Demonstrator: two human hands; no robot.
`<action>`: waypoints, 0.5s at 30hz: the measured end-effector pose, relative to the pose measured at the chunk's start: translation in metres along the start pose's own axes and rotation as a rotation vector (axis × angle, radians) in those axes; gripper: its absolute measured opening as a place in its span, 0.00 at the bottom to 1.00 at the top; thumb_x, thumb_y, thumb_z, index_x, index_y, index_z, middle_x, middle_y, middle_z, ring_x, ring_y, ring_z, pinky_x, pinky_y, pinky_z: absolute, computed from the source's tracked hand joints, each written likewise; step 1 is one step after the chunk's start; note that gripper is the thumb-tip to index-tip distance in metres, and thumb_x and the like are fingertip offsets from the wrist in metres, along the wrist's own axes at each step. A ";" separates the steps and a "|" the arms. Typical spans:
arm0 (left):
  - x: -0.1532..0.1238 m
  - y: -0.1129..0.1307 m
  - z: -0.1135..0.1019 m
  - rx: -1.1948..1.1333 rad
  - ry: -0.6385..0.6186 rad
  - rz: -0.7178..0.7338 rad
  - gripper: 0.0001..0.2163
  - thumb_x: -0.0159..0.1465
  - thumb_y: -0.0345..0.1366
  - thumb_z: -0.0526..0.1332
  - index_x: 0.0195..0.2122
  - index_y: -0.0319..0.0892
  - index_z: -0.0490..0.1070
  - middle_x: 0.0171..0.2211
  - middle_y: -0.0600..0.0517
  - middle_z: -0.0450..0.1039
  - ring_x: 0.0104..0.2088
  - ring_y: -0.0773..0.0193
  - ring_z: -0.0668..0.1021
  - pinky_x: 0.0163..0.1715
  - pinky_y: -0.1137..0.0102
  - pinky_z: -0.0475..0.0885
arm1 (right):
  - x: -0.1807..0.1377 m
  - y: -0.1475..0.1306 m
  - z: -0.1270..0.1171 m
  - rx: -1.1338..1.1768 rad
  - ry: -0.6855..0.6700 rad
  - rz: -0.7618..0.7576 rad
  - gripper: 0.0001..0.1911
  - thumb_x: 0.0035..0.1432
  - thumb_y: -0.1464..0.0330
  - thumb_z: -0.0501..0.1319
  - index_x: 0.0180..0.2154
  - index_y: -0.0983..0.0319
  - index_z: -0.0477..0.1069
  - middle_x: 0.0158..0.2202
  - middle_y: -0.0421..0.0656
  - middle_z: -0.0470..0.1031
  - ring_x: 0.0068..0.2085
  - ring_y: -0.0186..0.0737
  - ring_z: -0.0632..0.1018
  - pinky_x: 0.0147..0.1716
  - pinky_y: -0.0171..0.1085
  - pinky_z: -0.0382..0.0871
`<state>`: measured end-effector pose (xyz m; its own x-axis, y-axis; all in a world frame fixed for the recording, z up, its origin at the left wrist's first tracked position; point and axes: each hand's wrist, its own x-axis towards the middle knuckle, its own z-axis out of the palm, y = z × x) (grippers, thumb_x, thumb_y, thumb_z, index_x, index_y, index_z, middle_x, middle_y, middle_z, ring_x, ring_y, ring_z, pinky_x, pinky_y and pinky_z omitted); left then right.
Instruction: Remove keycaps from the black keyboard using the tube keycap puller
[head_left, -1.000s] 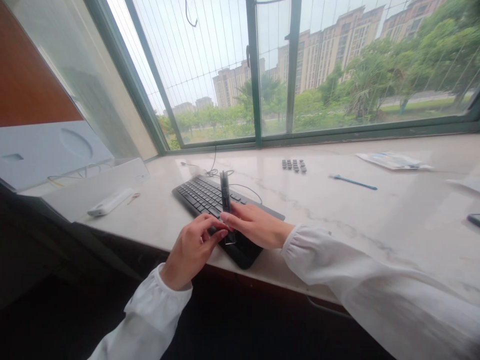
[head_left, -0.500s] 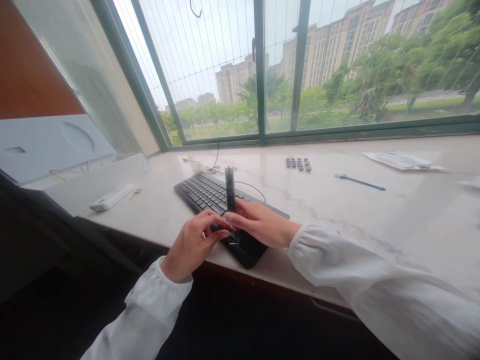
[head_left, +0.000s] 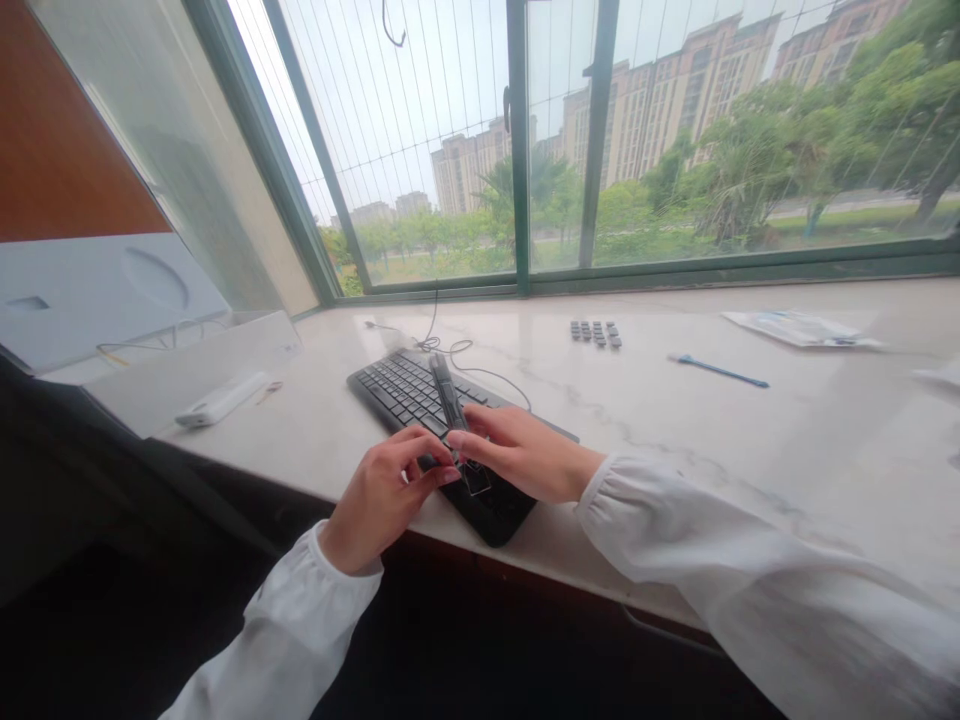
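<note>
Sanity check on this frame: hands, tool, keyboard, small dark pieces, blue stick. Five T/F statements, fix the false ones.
1. The right hand holds a dark tool over the keyboard. True.
2. The left hand is far from the dark tool. False: the left hand's fingertips are close by the tool's lower end.
3. Small dark pieces sit grouped on the tabletop. True.
4. The blue stick lies across the keyboard. False: the blue stick lies on the tabletop, to the right of the small dark pieces in the picture.
5. The dark tool is tilted, its top leaning left in the picture. True.
</note>
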<state>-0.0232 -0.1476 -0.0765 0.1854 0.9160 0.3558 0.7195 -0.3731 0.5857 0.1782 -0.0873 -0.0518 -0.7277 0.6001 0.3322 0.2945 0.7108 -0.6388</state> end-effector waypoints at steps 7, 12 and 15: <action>-0.017 0.005 0.015 0.181 0.215 0.022 0.11 0.67 0.45 0.60 0.33 0.45 0.75 0.34 0.56 0.74 0.21 0.72 0.68 0.27 0.73 0.66 | 0.001 -0.002 0.002 0.010 -0.011 0.014 0.20 0.67 0.55 0.53 0.27 0.60 0.56 0.25 0.36 0.63 0.28 0.34 0.63 0.28 0.36 0.54; -0.025 0.011 0.024 0.264 0.323 0.046 0.11 0.68 0.45 0.59 0.33 0.46 0.75 0.33 0.55 0.75 0.20 0.71 0.69 0.25 0.72 0.65 | 0.001 -0.004 0.004 -0.038 -0.002 0.013 0.20 0.69 0.55 0.49 0.28 0.60 0.54 0.27 0.37 0.63 0.29 0.35 0.63 0.30 0.37 0.55; -0.027 0.013 0.026 0.287 0.340 0.039 0.11 0.67 0.45 0.59 0.33 0.46 0.75 0.33 0.56 0.76 0.20 0.70 0.70 0.25 0.71 0.65 | -0.001 -0.006 0.005 -0.042 -0.011 -0.003 0.20 0.70 0.55 0.48 0.29 0.60 0.54 0.28 0.38 0.63 0.30 0.35 0.64 0.32 0.37 0.56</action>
<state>-0.0021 -0.1734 -0.0974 0.0205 0.7836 0.6210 0.8819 -0.3068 0.3580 0.1740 -0.0936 -0.0516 -0.7355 0.5938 0.3263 0.3178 0.7277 -0.6078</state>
